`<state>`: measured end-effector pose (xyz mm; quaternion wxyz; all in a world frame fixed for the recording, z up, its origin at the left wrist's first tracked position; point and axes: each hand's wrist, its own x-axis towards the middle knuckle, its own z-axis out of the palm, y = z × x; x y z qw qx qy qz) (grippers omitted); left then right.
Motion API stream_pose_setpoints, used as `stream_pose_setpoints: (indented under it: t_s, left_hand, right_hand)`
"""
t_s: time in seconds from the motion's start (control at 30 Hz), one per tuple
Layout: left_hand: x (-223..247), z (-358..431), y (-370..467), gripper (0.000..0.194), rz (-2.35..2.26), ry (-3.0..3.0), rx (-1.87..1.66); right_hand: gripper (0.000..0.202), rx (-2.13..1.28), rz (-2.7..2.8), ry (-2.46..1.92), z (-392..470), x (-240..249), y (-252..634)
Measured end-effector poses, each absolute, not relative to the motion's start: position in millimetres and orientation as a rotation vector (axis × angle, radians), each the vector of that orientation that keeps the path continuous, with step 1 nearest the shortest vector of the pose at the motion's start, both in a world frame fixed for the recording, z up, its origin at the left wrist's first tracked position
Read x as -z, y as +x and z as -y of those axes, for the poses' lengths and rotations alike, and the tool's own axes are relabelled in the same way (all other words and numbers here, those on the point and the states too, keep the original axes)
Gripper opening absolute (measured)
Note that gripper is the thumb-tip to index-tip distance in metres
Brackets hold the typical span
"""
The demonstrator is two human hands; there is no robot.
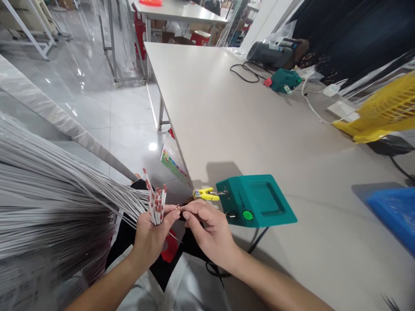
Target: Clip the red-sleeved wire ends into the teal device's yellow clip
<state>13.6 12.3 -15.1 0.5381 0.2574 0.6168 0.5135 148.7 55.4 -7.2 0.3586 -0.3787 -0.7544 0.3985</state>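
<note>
We take the teal box (256, 201) on the table as our landmark. Just left of it, beyond the table edge, we see the left hand (149, 237) closed around a bundle of thin white wires (157, 207) with reddish-brown tips standing up. Its thumb and forefinger come together at a small wire end, too small for us to make out.

Between that hand and the teal box, the right hand (210, 229) brings its thumb and forefinger close to the same end; we cannot tell whether they pinch it. Its other fingers are curled and partly hidden behind the hand.

A yellow clip (207, 194) sits on the box's near left side, above the right hand, and what its jaws hold is unclear to us. The lettering beside the box's green button (247, 215) is illegible.

Far left of the box, a mass of long white wires (65, 172) blurs and runs out of view. Right of the box, a blue container (394, 216) is cut off; beyond it, so is a yellow fan (382, 108). Below the box, the right forearm hides part of a black cable (259, 239).
</note>
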Motion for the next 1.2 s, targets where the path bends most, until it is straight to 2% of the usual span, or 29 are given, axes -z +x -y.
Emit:
stream_pose_setpoints:
  t_s: [0.2, 0.53, 0.87, 0.97, 1.1, 1.2]
  left_hand:
    - [12.8, -10.9, 15.2, 0.008, -1.504, 0.7, -1.191]
    - [23.3, 0.0, 11.8, 0.018, -1.497, 0.657, -1.13]
    - [15.7, -1.3, 6.0, 0.014, -1.587, 0.736, -1.153]
    - [18.7, -0.9, 5.6, 0.016, -1.519, 0.755, -1.12]
    - [20.5, 0.7, 2.4, 0.016, -1.37, 0.89, -1.052]
    - [21.9, 2.8, -3.4, 0.02, -1.275, 0.865, -0.994]
  right_hand:
    - [0.009, -1.005, 1.955, -1.01, -56.8, 6.0, 147.3]
    - [0.014, -1.126, 1.975, -0.998, -57.5, 6.9, 147.1]
    - [0.011, -0.971, 2.044, -0.979, -58.7, -3.0, 151.0]
    - [0.019, -0.922, 2.107, -0.895, -65.5, -12.0, 155.4]
    - [0.017, -1.044, 2.449, -0.671, -79.5, -25.4, 158.0]
    - [0.016, -1.22, 2.468, -0.575, -86.5, -27.9, 156.2]
